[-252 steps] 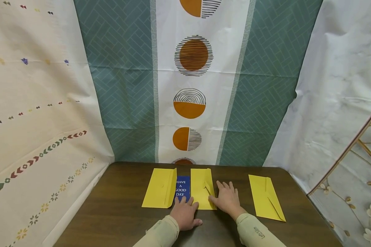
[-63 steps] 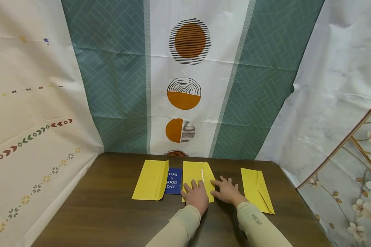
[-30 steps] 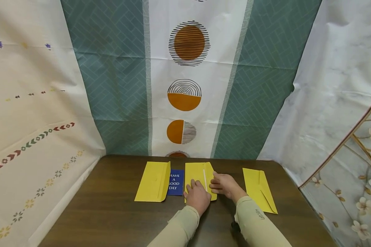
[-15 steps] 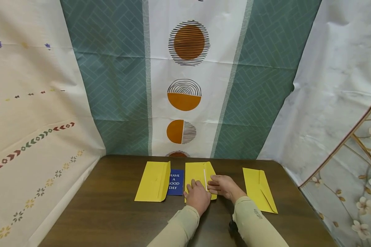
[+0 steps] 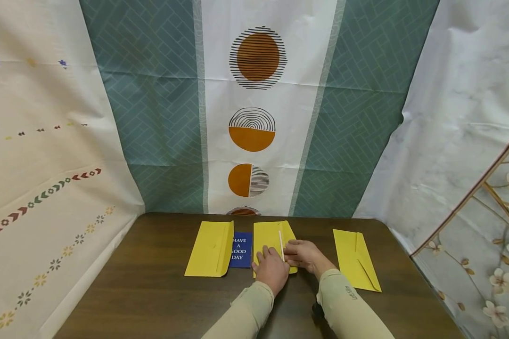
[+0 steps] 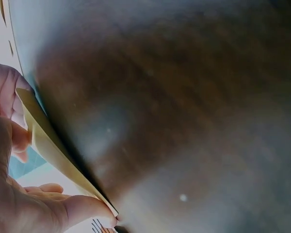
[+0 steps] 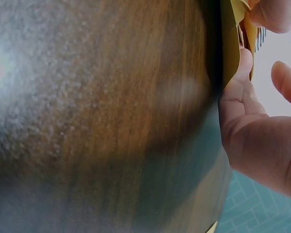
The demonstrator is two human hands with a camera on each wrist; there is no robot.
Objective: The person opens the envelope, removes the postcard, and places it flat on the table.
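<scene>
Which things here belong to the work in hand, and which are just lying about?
In the job:
middle yellow envelope and its white strip
left hand and right hand, on the envelope

Seemingly lying about:
left yellow envelope
right yellow envelope
blue card

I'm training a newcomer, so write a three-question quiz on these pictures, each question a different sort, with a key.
1. How many yellow rectangular paper envelopes lie on the brown wooden table?
2. True or false: the blue rectangular card with white lettering lies to the right of every envelope.
3. Which one does the person's left hand touch? A) leftmost envelope; B) middle envelope; C) rightmost envelope.

Key: 1. Three. 2. False; it lies between the leftmost envelope and the middle envelope. 3. B.
</scene>
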